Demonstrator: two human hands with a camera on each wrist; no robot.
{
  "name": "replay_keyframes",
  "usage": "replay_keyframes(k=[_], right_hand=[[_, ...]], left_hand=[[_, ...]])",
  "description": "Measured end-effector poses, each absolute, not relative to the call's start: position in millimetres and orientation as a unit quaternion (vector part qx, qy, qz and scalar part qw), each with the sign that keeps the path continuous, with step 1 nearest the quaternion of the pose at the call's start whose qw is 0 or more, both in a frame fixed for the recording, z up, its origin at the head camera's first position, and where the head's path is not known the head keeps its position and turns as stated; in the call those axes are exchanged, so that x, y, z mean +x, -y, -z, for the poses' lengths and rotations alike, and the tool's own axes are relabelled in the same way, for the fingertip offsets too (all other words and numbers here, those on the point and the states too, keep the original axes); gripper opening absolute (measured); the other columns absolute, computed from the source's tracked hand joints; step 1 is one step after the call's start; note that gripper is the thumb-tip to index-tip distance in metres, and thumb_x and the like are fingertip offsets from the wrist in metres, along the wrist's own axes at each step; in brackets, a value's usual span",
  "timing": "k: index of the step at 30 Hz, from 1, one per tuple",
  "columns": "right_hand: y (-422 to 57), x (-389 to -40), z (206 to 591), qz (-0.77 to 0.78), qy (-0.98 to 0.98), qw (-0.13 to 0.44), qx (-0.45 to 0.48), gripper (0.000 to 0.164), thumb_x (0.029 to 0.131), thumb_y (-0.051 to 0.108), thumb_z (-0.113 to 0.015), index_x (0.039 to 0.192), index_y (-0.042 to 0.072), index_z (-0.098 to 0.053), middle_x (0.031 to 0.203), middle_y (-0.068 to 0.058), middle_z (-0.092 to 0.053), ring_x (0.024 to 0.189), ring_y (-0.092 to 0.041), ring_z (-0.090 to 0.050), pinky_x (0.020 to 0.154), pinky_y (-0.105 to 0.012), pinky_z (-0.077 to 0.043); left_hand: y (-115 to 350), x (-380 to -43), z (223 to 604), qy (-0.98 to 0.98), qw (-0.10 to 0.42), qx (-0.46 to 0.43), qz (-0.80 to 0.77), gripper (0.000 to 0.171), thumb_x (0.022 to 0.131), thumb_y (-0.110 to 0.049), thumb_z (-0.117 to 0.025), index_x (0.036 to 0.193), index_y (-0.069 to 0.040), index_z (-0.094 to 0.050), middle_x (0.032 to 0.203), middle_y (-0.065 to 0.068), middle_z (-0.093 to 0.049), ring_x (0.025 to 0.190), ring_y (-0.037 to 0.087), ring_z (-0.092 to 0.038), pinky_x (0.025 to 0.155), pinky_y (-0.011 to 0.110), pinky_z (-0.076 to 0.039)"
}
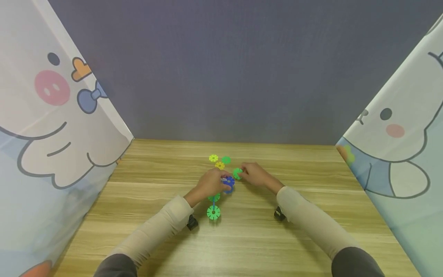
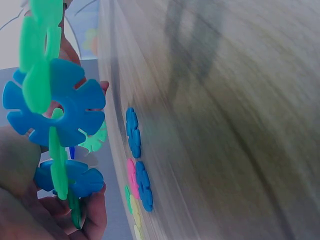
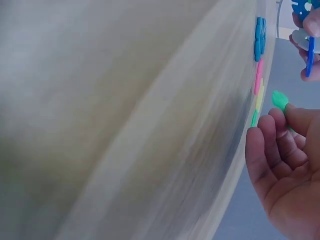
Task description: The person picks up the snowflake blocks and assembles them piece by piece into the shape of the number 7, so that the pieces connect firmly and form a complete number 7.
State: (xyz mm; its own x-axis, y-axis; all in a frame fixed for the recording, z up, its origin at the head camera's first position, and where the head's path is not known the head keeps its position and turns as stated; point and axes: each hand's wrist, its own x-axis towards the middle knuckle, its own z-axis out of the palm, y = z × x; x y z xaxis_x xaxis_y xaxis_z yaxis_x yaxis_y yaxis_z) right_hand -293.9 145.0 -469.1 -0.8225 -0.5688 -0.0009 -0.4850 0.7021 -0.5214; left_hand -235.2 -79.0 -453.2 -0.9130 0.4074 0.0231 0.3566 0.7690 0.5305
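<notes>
My left hand [image 1: 209,184] grips a chain of interlocked, notched plastic flower discs. In the left wrist view its blue disc [image 2: 82,120] is slotted with green discs, and another blue disc [image 2: 87,179] sits between the fingers. At the chain's near end in the head view is a green disc [image 1: 213,212]. A whitish disc [image 3: 300,39] and a dark blue one [image 3: 310,57] also show at the left hand in the right wrist view. My right hand [image 1: 257,175] pinches a single green disc [image 1: 237,174] between thumb and fingers, just right of the chain.
Loose discs lie flat on the wooden table [image 1: 249,238] beyond the hands: a yellow-green one [image 1: 213,158], a green one [image 1: 226,159], a darker yellow one [image 1: 219,165], plus pink [image 2: 132,172] and blue [image 2: 144,187] ones. A grey panel [image 1: 221,77] stands behind, with cartoon-printed sides.
</notes>
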Motion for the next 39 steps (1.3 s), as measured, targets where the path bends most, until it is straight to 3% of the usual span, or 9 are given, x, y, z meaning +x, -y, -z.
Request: replay_keyframes(k=[8,26,33,39], right_hand=[[-150.5,-282.5,469.5,0.272,-0.905,0.071,-0.318,0.011,0.097,0.014,-0.067,0.106,0.008,-0.070,0.074,0.005,-0.062,0.063,-0.005,-0.051,0.058,-0.020,-0.047],[-155.7,-270.3,469.6,0.291,-0.891,0.052,-0.345,0.009,0.101,0.021,-0.065,0.099,0.013,-0.068,0.066,0.010,-0.056,0.055,-0.001,-0.043,0.051,-0.017,-0.038],[-153.5,-266.8,468.3,0.285,-0.891,0.035,-0.351,0.004,0.097,0.015,-0.069,0.098,0.011,-0.069,0.067,0.009,-0.060,0.057,0.000,-0.045,0.053,-0.017,-0.040],[-149.9,-263.9,467.4,0.267,-0.896,0.021,-0.355,0.004,0.097,0.015,-0.070,0.095,0.012,-0.072,0.067,0.010,-0.057,0.057,0.001,-0.043,0.054,-0.016,-0.040]], left_hand=[[79.7,-236.2,454.6,-0.939,0.040,0.207,-0.270,0.050,0.081,-0.030,-0.087,0.126,-0.015,-0.073,0.115,0.006,-0.076,0.102,0.023,-0.069,0.077,0.033,-0.060],[80.2,-236.3,454.4,-0.944,0.047,0.195,-0.263,0.048,0.083,-0.032,-0.086,0.126,-0.017,-0.073,0.116,0.007,-0.076,0.092,0.016,-0.069,0.068,0.023,-0.056],[78.2,-236.8,454.4,-0.941,0.056,0.191,-0.274,0.048,0.084,-0.032,-0.085,0.127,-0.015,-0.072,0.117,0.007,-0.077,0.081,0.010,-0.071,0.067,0.022,-0.058],[77.7,-236.4,453.3,-0.936,0.058,0.189,-0.292,0.046,0.085,-0.031,-0.084,0.126,-0.013,-0.072,0.108,0.005,-0.078,0.058,0.004,-0.057,0.054,0.019,-0.050]])
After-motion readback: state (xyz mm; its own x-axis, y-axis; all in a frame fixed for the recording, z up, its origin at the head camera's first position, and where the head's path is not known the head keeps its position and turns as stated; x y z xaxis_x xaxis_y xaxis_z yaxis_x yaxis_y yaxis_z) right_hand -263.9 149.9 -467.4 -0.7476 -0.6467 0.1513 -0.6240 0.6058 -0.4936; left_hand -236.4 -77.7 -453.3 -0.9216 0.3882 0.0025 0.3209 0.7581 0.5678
